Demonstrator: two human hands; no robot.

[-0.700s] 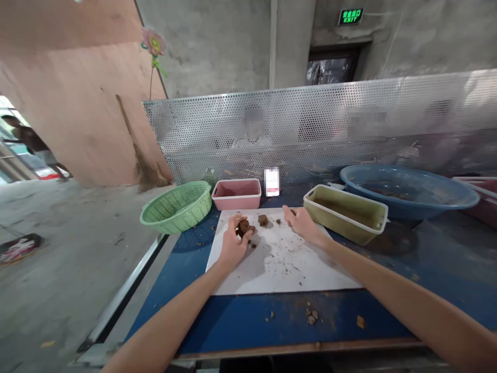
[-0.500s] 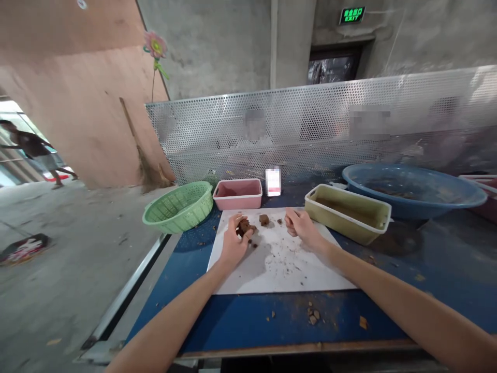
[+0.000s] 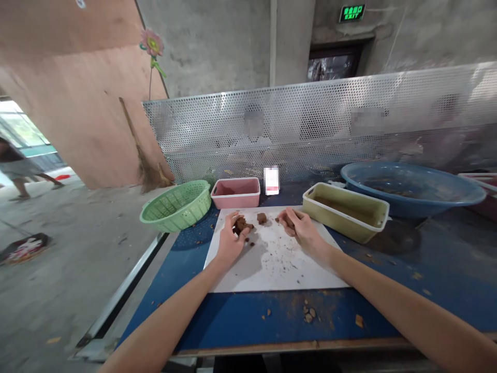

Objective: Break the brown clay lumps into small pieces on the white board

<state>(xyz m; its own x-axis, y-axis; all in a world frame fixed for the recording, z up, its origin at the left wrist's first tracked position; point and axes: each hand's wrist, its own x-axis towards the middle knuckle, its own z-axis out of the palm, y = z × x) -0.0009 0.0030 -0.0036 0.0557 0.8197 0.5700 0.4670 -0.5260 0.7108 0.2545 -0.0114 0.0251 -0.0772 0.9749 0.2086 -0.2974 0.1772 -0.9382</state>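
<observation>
Crumbly brown lumps (image 3: 241,225), like clay or soil, lie on a white board (image 3: 252,274). My left hand (image 3: 230,239) curls round them from the left, thumb and fingertips against them. A separate blocky brown lump (image 3: 261,218) sits between my hands on the board. To its right, my right hand (image 3: 305,230) is closed, its fingers curled under the thumb. What lies inside that hand is mostly hidden. Small dark crumbs (image 3: 287,254) are scattered over the board between my forearms.
Behind the board stand a green basket (image 3: 176,225), a pink bin (image 3: 236,201) and a bright screen-like object (image 3: 272,180). An olive bin (image 3: 341,220) and a wide blue basin (image 3: 419,202) are at the right. Stone chips (image 3: 309,314) lie on the blue table (image 3: 233,321) near its front edge.
My right hand has turned, its thumb and fingers now showing more from the side. My left hand stays round the brown lumps. A person at far left has moved further left.
</observation>
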